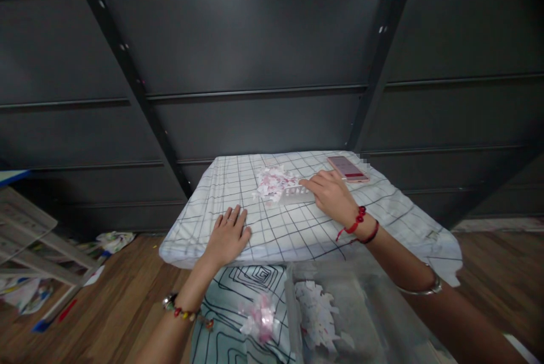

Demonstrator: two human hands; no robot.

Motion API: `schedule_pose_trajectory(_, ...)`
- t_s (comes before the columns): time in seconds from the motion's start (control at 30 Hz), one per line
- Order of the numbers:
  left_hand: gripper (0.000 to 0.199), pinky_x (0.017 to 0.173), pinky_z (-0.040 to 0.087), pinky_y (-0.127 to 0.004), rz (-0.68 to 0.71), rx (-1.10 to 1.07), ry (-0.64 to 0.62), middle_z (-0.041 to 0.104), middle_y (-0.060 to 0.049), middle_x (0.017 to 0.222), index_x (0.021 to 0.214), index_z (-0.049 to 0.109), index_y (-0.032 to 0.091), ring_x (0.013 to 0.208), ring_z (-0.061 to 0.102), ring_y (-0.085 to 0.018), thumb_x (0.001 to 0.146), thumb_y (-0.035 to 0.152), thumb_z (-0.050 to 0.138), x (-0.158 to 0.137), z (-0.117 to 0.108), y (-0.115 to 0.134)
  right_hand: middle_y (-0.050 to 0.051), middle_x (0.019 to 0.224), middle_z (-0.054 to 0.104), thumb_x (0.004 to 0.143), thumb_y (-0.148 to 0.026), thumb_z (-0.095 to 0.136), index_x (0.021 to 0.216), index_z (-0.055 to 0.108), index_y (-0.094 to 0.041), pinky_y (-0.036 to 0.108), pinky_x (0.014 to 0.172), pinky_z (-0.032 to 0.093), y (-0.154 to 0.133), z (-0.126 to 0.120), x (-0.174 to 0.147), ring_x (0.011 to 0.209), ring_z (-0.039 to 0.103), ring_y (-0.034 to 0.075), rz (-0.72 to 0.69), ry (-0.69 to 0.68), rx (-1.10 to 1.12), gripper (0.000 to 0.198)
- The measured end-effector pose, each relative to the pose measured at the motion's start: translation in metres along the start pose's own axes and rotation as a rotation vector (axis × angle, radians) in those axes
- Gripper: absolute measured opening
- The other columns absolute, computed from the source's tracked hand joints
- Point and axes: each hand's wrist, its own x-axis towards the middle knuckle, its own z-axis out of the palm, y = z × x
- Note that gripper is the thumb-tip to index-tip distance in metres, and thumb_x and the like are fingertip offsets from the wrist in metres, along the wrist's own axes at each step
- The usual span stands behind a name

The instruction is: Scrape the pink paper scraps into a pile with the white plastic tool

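Observation:
My left hand (229, 236) lies flat on the checked tablecloth (259, 233), its fingers spread and nothing in them. Over the same cloth, my right hand (334, 197) is closed on the right end of a pale plastic piece with a row of holes (296, 196); its exact kind is unclear. The piece's left part touches or overlaps a loose heap of white and pink paper scraps (274, 180). Just beyond my right hand lies a pink phone (348, 169).
Below the table's near edge, a clear plastic bin (291, 296) holds white cut-paper pieces (317, 316). Beside it, a pink-and-white plastic-wrapped bundle (263, 318) rests on green patterned fabric (229, 296). A grey panelled wall (255, 41) stands behind; a pale rack (42, 239) is at left.

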Motion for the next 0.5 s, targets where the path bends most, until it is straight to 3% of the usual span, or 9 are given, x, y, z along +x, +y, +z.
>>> schedule_pose_trajectory(0.5,0.050,0.102,0.022,-0.044,0.013,-0.045,0.032,0.029,-0.013,0.141,0.134,0.036,0.011,0.130,0.023,-0.030,0.090,0.036,0.030,-0.001,0.001,-0.001,0.007,0.076,0.061,0.075,-0.003,0.042,0.100,0.061,-0.013,0.032,0.067,0.025,-0.023,-0.001,0.015,0.079,0.043,0.020,0.009,-0.056,-0.017,0.033)
